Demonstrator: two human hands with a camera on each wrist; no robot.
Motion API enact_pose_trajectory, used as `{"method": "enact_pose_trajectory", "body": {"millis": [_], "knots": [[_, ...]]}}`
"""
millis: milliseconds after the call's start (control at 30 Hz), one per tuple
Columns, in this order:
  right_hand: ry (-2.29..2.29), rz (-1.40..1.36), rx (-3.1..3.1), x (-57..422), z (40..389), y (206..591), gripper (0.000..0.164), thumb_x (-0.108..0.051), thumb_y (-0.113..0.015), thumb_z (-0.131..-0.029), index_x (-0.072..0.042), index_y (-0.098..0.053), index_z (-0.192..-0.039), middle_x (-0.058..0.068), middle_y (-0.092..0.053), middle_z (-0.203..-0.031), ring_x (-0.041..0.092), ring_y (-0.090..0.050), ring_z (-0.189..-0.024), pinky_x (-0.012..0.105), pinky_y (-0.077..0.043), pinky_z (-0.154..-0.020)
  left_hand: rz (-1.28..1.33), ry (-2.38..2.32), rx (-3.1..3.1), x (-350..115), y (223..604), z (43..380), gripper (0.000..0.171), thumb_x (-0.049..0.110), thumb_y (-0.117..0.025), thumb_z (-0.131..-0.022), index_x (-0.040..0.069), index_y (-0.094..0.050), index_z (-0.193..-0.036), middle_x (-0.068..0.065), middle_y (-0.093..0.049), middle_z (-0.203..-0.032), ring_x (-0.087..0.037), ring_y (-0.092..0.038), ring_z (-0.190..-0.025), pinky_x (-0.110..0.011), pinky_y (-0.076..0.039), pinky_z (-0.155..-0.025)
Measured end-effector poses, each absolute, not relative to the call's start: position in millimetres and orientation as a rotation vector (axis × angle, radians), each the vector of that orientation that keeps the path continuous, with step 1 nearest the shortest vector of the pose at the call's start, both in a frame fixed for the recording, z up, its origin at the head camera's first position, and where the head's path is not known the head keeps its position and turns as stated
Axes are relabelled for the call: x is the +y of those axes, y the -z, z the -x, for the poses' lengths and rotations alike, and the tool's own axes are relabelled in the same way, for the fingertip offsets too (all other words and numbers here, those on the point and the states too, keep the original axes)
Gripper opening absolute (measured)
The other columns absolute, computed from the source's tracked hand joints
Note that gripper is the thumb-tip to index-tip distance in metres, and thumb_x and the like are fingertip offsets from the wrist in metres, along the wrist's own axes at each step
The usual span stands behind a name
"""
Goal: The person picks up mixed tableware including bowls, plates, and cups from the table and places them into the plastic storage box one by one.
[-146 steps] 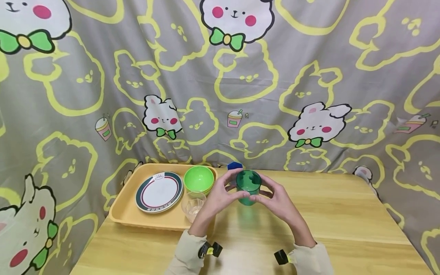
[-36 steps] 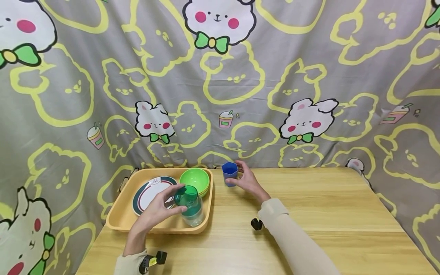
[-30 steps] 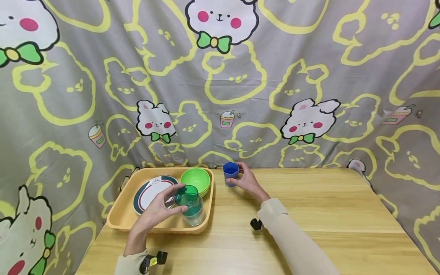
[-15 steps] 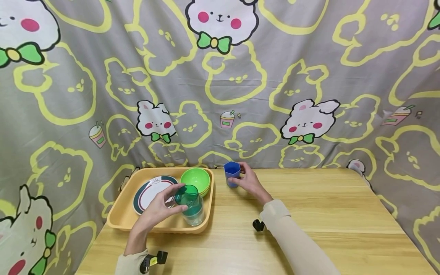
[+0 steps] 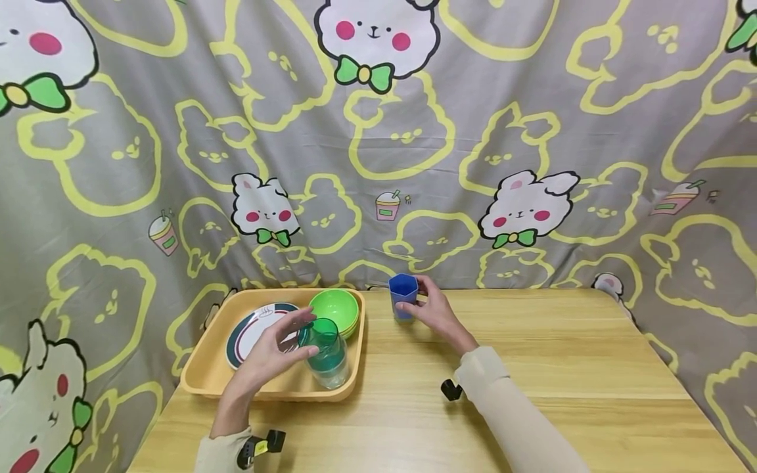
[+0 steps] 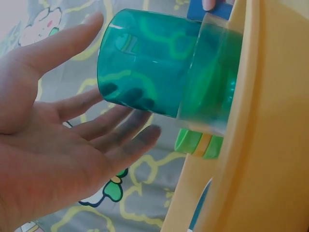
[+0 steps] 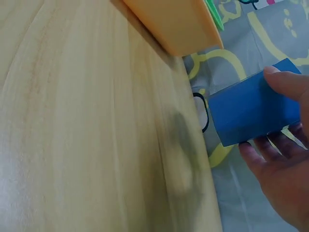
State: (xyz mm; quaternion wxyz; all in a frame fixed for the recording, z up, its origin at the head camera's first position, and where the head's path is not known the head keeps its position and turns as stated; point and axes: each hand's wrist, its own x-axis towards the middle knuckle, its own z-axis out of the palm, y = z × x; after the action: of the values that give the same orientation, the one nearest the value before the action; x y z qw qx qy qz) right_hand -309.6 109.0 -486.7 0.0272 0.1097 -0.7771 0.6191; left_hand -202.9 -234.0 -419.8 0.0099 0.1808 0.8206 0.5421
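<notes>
A green see-through cup (image 5: pixel 325 341) stands nested in a clear glass (image 5: pixel 336 379) at the tray's front right corner. My left hand (image 5: pixel 269 358) is spread around the green cup's upper part. In the left wrist view, the thumb and fingers (image 6: pixel 82 104) are straight and loose, with a gap between thumb and cup. Farther right, my right hand (image 5: pixel 436 314) grips a blue hexagonal cup (image 5: pixel 403 295), thumb on its near side and fingers behind. The right wrist view shows this blue cup (image 7: pixel 253 104) raised off the table.
The yellow tray (image 5: pixel 198 378) also holds a white plate (image 5: pixel 257 335) with a dark green rim and a stack of green bowls (image 5: pixel 334 309). Wooden table (image 5: pixel 532 368) stretches to the right. A patterned curtain (image 5: pixel 426 151) hangs along the back edge.
Both hands held the green cup; it was then put into the clear glass. My left fingers have since loosened from it. My right hand took the blue cup and shifted it slightly right.
</notes>
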Motion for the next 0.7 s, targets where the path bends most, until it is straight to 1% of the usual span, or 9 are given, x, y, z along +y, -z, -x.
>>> {"method": "enact_pose_trajectory", "body": {"millis": [100, 233, 367, 467, 567, 700], "knots": [[-1.889, -0.344, -2.412, 109.2, 306.1, 482.4, 0.071, -0.01, -0.086, -0.084, -0.003, -0.047, -0.143, 0.022, -0.057, -0.133, 0.036, -0.056, -0.126, 0.049, -0.052, -0.104, -0.593, -1.727, 2.59, -234.1, 417.5, 204.3, 0.069, 0.005, -0.08, -0.089, -0.005, -0.046, -0.148, -0.027, -0.055, -0.143, -0.044, -0.05, -0.134, -0.055, -0.04, -0.112], [-1.882, -0.349, -2.4, 108.8, 300.7, 476.4, 0.072, -0.01, -0.086, -0.083, -0.004, -0.047, -0.144, 0.02, -0.058, -0.134, 0.035, -0.055, -0.126, 0.05, -0.052, -0.103, -0.604, -1.769, 2.6, -234.5, 416.1, 206.6, 0.064, 0.005, -0.077, -0.091, -0.004, -0.047, -0.147, -0.027, -0.055, -0.141, -0.042, -0.052, -0.133, -0.046, -0.044, -0.112], [-1.873, -0.381, -2.38, 108.8, 294.8, 469.2, 0.073, -0.01, -0.087, -0.083, -0.006, -0.047, -0.145, 0.02, -0.058, -0.135, 0.036, -0.055, -0.127, 0.051, -0.052, -0.103, -0.59, -1.816, 2.587, -235.0, 414.9, 207.6, 0.059, 0.004, -0.074, -0.094, -0.003, -0.049, -0.147, -0.026, -0.055, -0.142, -0.041, -0.051, -0.133, -0.032, -0.046, -0.11], [-1.858, -0.425, -2.362, 108.7, 289.9, 462.6, 0.074, -0.011, -0.087, -0.083, -0.005, -0.047, -0.145, 0.02, -0.059, -0.135, 0.037, -0.056, -0.127, 0.052, -0.053, -0.102, -0.598, -1.846, 2.583, -234.5, 413.3, 207.9, 0.056, 0.004, -0.072, -0.096, -0.004, -0.049, -0.146, -0.026, -0.055, -0.143, -0.044, -0.05, -0.132, -0.023, -0.046, -0.107], [-1.858, -0.473, -2.334, 107.9, 284.3, 454.9, 0.073, -0.012, -0.087, -0.083, -0.005, -0.049, -0.144, 0.02, -0.059, -0.134, 0.036, -0.057, -0.126, 0.05, -0.054, -0.101, -0.608, -1.854, 2.596, -232.9, 410.5, 207.9, 0.055, 0.005, -0.07, -0.097, -0.004, -0.049, -0.147, -0.023, -0.056, -0.143, -0.043, -0.05, -0.133, -0.02, -0.045, -0.106], [-1.869, -0.527, -2.303, 106.4, 276.2, 443.1, 0.07, -0.011, -0.087, -0.084, -0.005, -0.05, -0.143, 0.018, -0.06, -0.133, 0.035, -0.057, -0.125, 0.046, -0.055, -0.1, -0.602, -1.871, 2.598, -228.9, 406.1, 207.9, 0.056, 0.005, -0.071, -0.097, -0.004, -0.048, -0.147, -0.022, -0.056, -0.143, -0.04, -0.051, -0.134, -0.022, -0.044, -0.108]]}}
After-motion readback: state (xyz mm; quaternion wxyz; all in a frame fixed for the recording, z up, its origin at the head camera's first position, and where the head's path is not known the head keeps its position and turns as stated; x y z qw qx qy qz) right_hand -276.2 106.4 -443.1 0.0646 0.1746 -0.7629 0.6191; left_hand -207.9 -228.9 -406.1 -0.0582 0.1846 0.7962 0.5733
